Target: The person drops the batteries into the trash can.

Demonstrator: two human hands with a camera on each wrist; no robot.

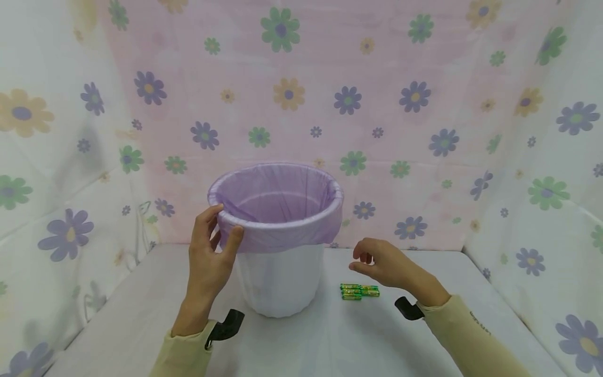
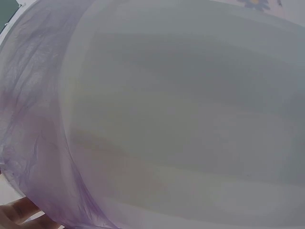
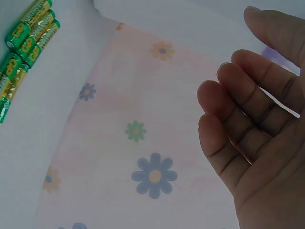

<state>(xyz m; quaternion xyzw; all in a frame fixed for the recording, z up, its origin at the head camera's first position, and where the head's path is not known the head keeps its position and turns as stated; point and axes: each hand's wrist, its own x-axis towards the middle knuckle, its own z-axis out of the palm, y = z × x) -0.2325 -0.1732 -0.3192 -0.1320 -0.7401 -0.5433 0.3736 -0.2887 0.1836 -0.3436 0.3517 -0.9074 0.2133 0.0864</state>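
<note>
A white trash bin [image 1: 282, 283] stands upright on the table, lined with a purple plastic bag [image 1: 282, 242] folded over its rim. My left hand [image 1: 207, 262] holds the rim at the near left, thumb outside on the bag and fingers at the edge. In the left wrist view the bin's white wall [image 2: 190, 119] fills the frame, with fingers [image 2: 24, 212] at the lower left corner. To the right of the bin my right hand [image 1: 388, 264] hovers with loosely bent fingers and nothing in them. Below it lie several green and gold batteries [image 1: 359, 291] side by side.
The white table [image 1: 330, 340] carries the bin and batteries. Flowered cloth [image 1: 311, 115] rises close behind the bin and along both sides. Each wrist wears a black camera mount [image 1: 409, 309] over a beige sleeve [image 1: 464, 335].
</note>
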